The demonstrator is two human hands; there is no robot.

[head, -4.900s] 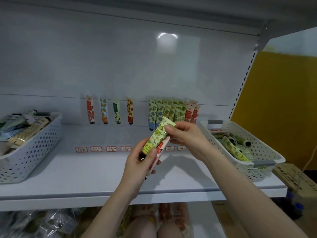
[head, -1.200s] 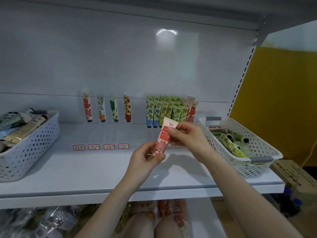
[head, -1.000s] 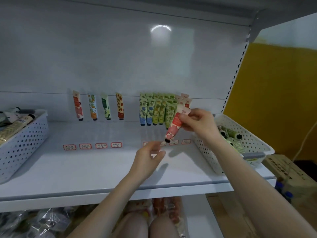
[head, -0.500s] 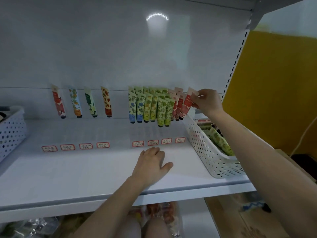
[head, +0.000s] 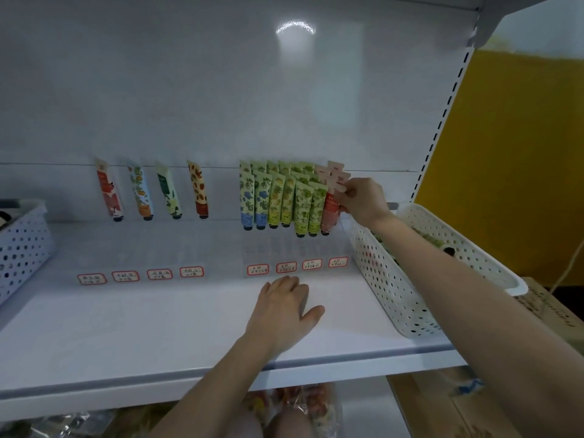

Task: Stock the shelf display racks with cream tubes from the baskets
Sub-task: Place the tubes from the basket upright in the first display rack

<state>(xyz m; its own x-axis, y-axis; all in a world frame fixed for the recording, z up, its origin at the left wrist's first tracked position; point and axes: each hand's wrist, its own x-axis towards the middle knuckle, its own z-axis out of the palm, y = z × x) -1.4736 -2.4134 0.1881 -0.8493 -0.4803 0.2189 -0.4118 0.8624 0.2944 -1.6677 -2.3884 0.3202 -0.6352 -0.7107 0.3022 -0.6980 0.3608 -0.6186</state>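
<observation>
The right hand (head: pixel 360 200) pinches the flat top end of a pink tube (head: pixel 329 214) between thumb and fingertips. It holds the tube upright, cap down, at the right end of the tube block (head: pixel 278 197), just beside a green tube. The block runs blue, yellow-green, green, then pink, standing in a faint clear rack (head: pixel 275 246) at the back of the shelf (head: pixel 158 327). The print on the tubes is too small to read.

The left hand (head: pixel 284 311) lies flat on the shelf, palm down, fingers straight, holding nothing.

Four single tubes (head: pixel 140 192) lean further left, well apart from the block. Eight red-bordered tags (head: pixel 286 267) sit in a row in front of the tubes. Each carries handwriting, but it is too blurred to make out.

The right basket (head: pixel 385 279), white and perforated, stands just beside the block and holds more tubes. A left basket (head: pixel 22 248) shows at the frame edge. A cardboard box (head: pixel 553 311) at lower right bears dark, illegible print.
</observation>
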